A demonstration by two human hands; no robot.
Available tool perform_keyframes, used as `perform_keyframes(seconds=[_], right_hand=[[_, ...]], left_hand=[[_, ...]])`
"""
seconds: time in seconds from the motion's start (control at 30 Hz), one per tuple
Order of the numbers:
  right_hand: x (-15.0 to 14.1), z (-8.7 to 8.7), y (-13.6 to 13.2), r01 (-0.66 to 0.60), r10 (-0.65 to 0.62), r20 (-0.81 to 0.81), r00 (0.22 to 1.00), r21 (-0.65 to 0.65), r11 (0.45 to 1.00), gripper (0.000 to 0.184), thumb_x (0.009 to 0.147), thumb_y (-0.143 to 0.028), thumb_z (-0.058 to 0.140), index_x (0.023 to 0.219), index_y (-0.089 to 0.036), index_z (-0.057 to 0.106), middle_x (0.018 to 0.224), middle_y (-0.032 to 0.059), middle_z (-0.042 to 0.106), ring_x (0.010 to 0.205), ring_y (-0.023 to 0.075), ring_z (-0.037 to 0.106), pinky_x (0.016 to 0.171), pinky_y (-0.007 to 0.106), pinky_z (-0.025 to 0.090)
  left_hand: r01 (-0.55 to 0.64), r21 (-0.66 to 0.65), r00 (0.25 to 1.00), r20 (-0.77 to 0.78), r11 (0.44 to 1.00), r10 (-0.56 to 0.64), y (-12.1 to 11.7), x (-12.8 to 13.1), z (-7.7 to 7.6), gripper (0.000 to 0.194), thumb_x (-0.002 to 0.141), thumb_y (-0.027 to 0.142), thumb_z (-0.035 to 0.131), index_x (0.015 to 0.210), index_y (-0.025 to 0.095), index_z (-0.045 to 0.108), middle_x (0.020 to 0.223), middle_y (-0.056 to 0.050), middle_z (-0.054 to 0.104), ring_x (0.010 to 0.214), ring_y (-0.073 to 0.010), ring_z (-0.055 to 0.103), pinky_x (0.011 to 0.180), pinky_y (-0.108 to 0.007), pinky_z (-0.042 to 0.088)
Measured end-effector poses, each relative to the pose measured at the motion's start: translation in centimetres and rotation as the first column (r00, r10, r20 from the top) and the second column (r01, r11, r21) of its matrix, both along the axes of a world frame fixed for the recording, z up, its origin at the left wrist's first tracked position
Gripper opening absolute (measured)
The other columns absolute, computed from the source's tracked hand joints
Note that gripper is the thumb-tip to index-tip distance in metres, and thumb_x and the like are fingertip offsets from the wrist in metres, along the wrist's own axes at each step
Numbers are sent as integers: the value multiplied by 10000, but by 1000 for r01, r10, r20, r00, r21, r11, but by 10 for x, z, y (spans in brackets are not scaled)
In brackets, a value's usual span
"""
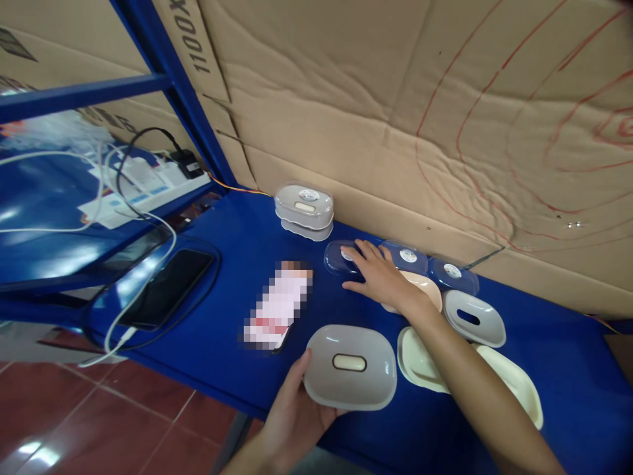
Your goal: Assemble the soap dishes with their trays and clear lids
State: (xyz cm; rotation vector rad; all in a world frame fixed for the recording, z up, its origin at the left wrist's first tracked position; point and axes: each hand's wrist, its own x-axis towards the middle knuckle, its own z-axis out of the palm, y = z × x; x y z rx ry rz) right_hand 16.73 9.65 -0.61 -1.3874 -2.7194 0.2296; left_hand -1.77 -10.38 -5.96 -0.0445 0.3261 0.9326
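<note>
My left hand [297, 412] grips a grey soap dish [321, 373], thumb on its rim and fingers beneath. A cream oval piece [349, 362] fills the dish's middle slot. Farther back, my right hand [378, 270] has its fingers spread over a clear lid [336, 260] with a round sticker; whether it grips the lid I cannot tell. Two more clear lids [406, 256] [452, 272] lie to its right. My right forearm partly covers a pink dish [428, 290] and cream dishes [415, 359] [524, 389]. Beside them sits another grey dish [489, 323] with an open slot.
Stacked grey dishes under a clear lid [304, 204] stand at the back of the blue table [237, 227]. A phone with a blurred screen [281, 303] lies left of my hands. Another dark phone [168, 287] has a white cable [116, 330]. Cardboard [346, 99] walls the back.
</note>
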Motion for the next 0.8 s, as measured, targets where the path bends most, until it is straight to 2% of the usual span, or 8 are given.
perform_keyframes(seconds=[0.13,0.3,0.43,0.57,0.63,0.7,0.8], right_hand=[[5,2,-5,-29,28,-44,999,-15,999,708,933,-420,785,1542,-187,510,1507,197,571,1410,369,528,1183,541,360],[9,2,-15,-24,20,-90,996,-36,999,740,875,-456,836,1502,-198,540,1446,164,574,1310,367,577,1129,522,430],[13,22,-30,-12,10,-136,991,-11,1000,699,905,-455,807,1502,-224,525,1471,139,554,1315,346,580,1155,526,428],[27,53,-68,-32,27,-193,981,-20,999,701,906,-479,802,1515,-290,509,1534,132,525,1398,351,544,1165,569,440],[36,62,-95,-72,57,-218,974,-60,996,741,893,-530,804,1537,-339,491,1566,118,507,1434,358,522,1148,564,475],[45,64,-121,-104,82,-237,968,-81,991,763,886,-537,807,1549,-341,483,1561,119,512,1446,353,515,1141,545,499],[55,58,-150,-114,92,-248,964,-76,991,780,862,-506,833,1543,-314,504,1534,131,544,1418,349,548,1113,516,543]], left_hand=[[14,-10,1000,-4,1000,-14,0,-1,1,480,1061,538,541,1359,231,759,1393,-76,762,1258,-293,727,1176,-418,461],[24,-30,999,-23,999,-25,0,-2,0,481,1057,537,542,1361,233,758,1410,-63,752,1328,-304,685,1196,-421,441],[9,-6,1000,14,1000,-9,-2,-2,-2,466,1061,531,537,1345,245,770,1405,-60,755,1310,-299,697,1182,-420,451],[2,7,1000,16,1000,-2,-2,-1,1,525,1084,565,473,1399,234,732,1443,-72,730,1333,-299,682,1157,-413,468],[11,32,1000,12,999,-12,-1,3,4,555,1083,587,463,1426,226,710,1447,-84,728,1360,-303,662,1162,-414,462],[28,62,1000,13,998,-28,1,7,7,589,1069,619,469,1427,216,708,1441,-95,732,1384,-306,643,1197,-420,432],[52,76,999,1,996,-53,2,12,11,637,1036,680,480,1383,214,740,1425,-102,742,1464,-313,569,1283,-437,325]])
